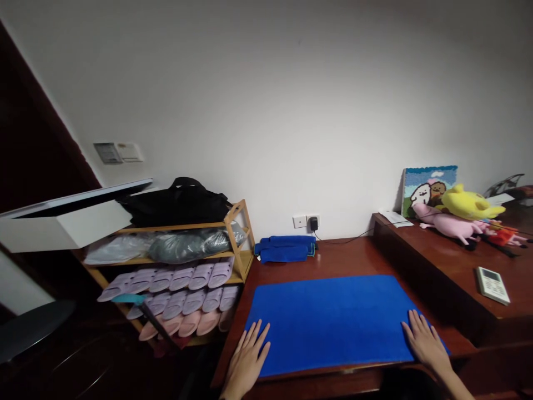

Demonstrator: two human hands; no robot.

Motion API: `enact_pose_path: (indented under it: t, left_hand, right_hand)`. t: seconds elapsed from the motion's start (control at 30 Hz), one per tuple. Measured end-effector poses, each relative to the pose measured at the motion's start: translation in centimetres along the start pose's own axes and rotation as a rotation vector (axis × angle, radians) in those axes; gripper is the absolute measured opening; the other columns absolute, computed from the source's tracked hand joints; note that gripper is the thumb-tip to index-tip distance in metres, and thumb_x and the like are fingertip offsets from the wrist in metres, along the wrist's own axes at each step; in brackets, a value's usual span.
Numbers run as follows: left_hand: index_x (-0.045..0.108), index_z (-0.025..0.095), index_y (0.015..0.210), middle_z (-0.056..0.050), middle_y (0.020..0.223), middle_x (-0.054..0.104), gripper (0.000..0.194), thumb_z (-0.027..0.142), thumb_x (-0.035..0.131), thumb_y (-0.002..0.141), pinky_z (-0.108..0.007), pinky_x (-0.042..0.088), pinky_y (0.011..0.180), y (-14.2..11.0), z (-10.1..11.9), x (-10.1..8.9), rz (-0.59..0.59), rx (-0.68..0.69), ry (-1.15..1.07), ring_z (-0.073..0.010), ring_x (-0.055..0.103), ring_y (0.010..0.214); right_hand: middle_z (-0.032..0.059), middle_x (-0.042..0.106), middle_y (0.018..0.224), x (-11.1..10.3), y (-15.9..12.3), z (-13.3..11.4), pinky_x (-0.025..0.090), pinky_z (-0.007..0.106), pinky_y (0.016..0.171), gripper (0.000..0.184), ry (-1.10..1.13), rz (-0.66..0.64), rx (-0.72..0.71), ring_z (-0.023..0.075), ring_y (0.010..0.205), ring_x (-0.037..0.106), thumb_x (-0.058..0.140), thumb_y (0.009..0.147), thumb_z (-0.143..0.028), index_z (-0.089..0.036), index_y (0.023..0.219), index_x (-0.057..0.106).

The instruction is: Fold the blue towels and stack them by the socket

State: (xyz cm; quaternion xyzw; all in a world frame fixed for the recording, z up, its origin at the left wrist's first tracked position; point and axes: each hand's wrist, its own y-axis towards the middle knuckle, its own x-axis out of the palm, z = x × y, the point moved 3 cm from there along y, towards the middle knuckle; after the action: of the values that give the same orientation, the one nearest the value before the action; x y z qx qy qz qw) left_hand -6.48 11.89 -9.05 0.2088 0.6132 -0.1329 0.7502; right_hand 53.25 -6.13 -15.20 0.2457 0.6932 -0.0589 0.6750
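Observation:
A blue cloth [333,322] lies spread flat on the dark red wooden desk [333,258]. My left hand [246,358] rests at its left edge, palm down with the fingers stretched out, partly on the cloth and partly on the wood. On the opposite side my right hand [425,339] lies flat over the right edge of the cloth, fingers spread. Neither hand grips anything. Further back, against the wall, sits a small pile of folded blue cloths [285,248].
A raised desk section [441,272] on the right bears plush toys [453,222], a picture [431,186] and a white remote control [492,285]. To the left stands a wooden rack [239,239] with slippers [181,278], a black bag [179,205] and a white box [79,222]. A plugged-in charger [313,223] trails its cable.

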Motion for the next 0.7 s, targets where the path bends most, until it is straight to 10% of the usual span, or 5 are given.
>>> enact_pose_path:
  t: [0.13,0.53,0.7]
  left_hand:
    - [0.035,0.041,0.161,0.003,0.171,0.035,0.055,0.053,0.038,0.107,-0.052,0.030,0.129,0.0,-0.2,0.1,0.017,0.004,0.012,-0.0263,0.034,0.157]
    - [0.033,0.042,0.161,0.003,0.171,0.031,0.056,0.054,0.036,0.106,-0.055,0.029,0.128,-0.7,-1.6,-0.2,-0.043,-0.050,0.003,-0.0261,0.030,0.158]
    - [0.039,0.042,0.160,0.004,0.170,0.035,0.057,0.056,0.038,0.105,-0.055,0.031,0.128,-0.8,-2.1,0.2,-0.013,-0.082,-0.015,-0.0270,0.033,0.157]
  right_hand:
    - [0.0141,0.048,0.162,-0.2,0.0,0.1,0.030,0.062,0.121,0.067,-0.067,-0.162,-0.019,0.0381,0.153,0.038,0.031,0.090,-0.044,-0.023,0.142,0.067]
    - [0.0181,0.052,0.159,-2.0,0.2,-2.8,0.033,0.062,0.120,0.077,0.033,-0.098,0.100,0.0384,0.150,0.044,0.023,0.093,-0.060,-0.019,0.146,0.061]
    - [0.0160,0.043,0.164,-2.7,1.2,-9.9,0.027,0.056,0.126,0.079,0.067,-0.091,0.035,0.0347,0.155,0.035,0.019,0.097,-0.052,-0.008,0.155,0.050]
